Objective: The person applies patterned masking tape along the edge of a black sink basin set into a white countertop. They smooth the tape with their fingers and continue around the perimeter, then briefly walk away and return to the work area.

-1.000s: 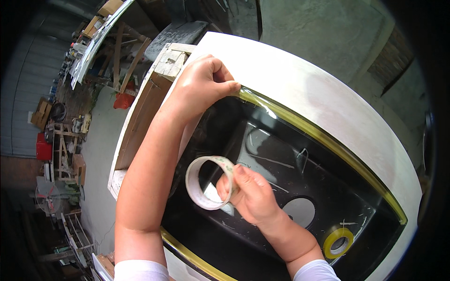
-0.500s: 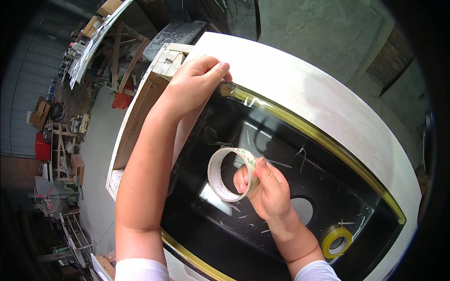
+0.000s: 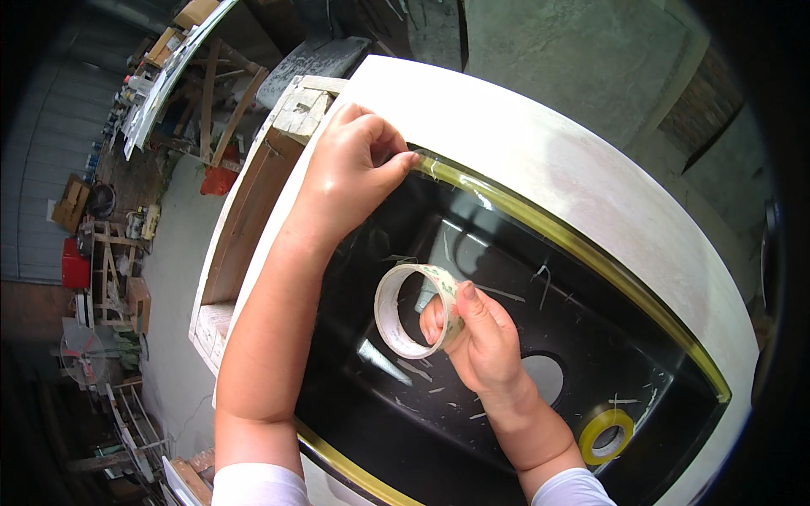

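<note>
My left hand (image 3: 359, 173) is closed in a pinch at the far-left corner of a glossy black basin (image 3: 481, 261). Its thumb and finger meet at the end of a yellowish clear tape strip (image 3: 540, 212) along the basin's far edge. Over the basin, my right hand (image 3: 485, 346) grips a nearly used-up tape roll (image 3: 447, 295) with a wide cardboard core, fingers inside the ring and thumb outside. The roll stands tilted, its opening facing left. Another yellow tape strip (image 3: 359, 472) runs along the near edge.
A broad white panel (image 3: 557, 135) surrounds the basin. A fuller yellow tape roll (image 3: 606, 436) lies inside, near a round hole (image 3: 542, 381) and scattered white scraps. A wooden frame (image 3: 253, 194) adjoins on the left. Beyond stand a cluttered bench (image 3: 173, 72) and a fan (image 3: 83, 352).
My left hand has turned and shifted slightly toward me, its thumb now at the tape strip's end. The strip's far-left end looks smoother. My right hand and the tape roll barely moved.
</note>
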A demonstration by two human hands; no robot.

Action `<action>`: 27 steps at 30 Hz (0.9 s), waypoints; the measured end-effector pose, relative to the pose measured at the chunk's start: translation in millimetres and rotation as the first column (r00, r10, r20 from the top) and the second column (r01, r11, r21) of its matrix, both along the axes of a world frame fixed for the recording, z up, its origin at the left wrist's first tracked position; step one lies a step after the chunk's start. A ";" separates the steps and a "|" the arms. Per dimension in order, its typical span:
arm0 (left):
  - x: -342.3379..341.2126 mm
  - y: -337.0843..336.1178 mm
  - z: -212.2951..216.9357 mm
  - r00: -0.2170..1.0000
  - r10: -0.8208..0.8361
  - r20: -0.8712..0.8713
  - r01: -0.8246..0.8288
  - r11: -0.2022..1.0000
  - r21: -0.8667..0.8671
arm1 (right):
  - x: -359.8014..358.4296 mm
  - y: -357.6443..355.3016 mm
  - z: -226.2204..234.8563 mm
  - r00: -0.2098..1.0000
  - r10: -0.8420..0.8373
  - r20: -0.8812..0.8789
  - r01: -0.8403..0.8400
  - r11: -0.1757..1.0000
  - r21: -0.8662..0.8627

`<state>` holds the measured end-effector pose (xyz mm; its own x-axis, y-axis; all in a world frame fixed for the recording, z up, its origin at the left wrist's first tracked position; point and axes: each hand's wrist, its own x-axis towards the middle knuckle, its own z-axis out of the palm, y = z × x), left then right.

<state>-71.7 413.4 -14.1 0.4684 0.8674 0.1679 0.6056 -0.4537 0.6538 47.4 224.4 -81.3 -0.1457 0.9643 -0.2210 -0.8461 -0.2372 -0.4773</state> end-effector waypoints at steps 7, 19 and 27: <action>7.3 -5.7 -6.2 0.997 0.037 -0.066 -0.020 0.971 0.237 | 0.4 0.2 1.0 1.000 -0.007 0.012 0.007 1.000 0.015; 11.4 -4.8 -9.2 0.995 0.093 -0.029 -0.081 0.958 0.276 | -0.9 -0.4 -1.9 1.000 -0.002 0.021 0.002 1.000 -0.008; 13.0 -5.4 -7.4 0.986 0.151 -0.077 -0.120 0.941 0.315 | 2.4 -2.1 -1.1 1.000 -0.018 0.007 0.018 1.000 0.021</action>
<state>-58.7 408.0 -21.5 0.3777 0.8367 0.3965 0.7296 -0.5327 0.4289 49.8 222.2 -82.3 -0.1265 0.9712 -0.2018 -0.8468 -0.2117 -0.4881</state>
